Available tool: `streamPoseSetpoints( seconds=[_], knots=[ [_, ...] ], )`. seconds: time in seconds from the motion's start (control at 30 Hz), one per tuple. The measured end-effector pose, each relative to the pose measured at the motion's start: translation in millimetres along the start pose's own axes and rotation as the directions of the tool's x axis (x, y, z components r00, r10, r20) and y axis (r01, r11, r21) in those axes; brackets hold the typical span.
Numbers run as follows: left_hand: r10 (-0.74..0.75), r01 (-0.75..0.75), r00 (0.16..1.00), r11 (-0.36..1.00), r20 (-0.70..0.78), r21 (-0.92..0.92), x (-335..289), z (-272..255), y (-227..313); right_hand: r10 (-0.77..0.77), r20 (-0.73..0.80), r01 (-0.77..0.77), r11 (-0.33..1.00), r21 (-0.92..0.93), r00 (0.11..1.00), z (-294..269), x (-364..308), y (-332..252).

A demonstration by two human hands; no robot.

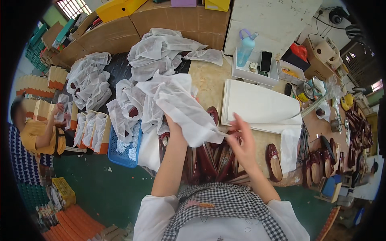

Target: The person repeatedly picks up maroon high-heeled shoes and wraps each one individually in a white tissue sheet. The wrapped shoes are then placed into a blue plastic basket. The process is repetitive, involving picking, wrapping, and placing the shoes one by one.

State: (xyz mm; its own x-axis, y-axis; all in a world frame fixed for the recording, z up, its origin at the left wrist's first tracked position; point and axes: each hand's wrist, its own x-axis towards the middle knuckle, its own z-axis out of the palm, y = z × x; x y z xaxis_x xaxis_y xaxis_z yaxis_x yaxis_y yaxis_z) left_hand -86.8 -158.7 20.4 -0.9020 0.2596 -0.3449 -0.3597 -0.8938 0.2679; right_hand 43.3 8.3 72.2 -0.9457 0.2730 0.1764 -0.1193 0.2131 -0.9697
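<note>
A thin white cloth bag (181,106) is held up in front of me, over the table. My left hand (172,122) goes up under its near side and bears it; the fingers are hidden behind the cloth. My right hand (242,142) is at the bag's right corner, thumb and a finger closing on it, the other fingers raised and slightly blurred. Below the bag, several dark red shoes (207,162) lie close together at the table's near edge. One single dark red shoe (274,162) lies apart at the right.
White-wrapped bundles (90,82) pile up at the left and back. A blue basket (136,150) stands at the table's left edge. White sheets (261,102) are stacked right of the bag, near a white box (255,78) with a bottle and phone. At far left, another person (38,132) works.
</note>
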Motion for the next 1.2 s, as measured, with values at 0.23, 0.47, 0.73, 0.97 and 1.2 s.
streamPoseSetpoints(
  seconds=[0.23,0.47,0.73,0.97,1.2],
  knots=[
    [0.101,-0.115,0.968,0.992,0.228,0.050,6,-17,-12,-0.253,0.053,0.258,0.934,-0.246,0.966,15,-8,-6],
    [0.282,-0.315,0.949,0.885,0.143,0.344,7,-39,-18,0.276,0.328,-0.353,0.913,0.203,0.904,11,8,-1],
    [0.236,-0.327,0.943,0.530,0.235,0.783,-7,-8,-7,0.099,0.337,-0.130,0.989,0.072,0.936,15,14,0],
    [0.263,-0.562,0.797,-0.008,0.544,0.827,-71,1,-24,0.344,0.128,-0.366,0.837,0.407,0.930,26,2,55],
    [0.232,-0.625,0.755,-0.024,0.613,0.780,-78,-9,-38,0.158,0.237,-0.254,0.852,0.457,0.959,26,3,36]
  ],
)
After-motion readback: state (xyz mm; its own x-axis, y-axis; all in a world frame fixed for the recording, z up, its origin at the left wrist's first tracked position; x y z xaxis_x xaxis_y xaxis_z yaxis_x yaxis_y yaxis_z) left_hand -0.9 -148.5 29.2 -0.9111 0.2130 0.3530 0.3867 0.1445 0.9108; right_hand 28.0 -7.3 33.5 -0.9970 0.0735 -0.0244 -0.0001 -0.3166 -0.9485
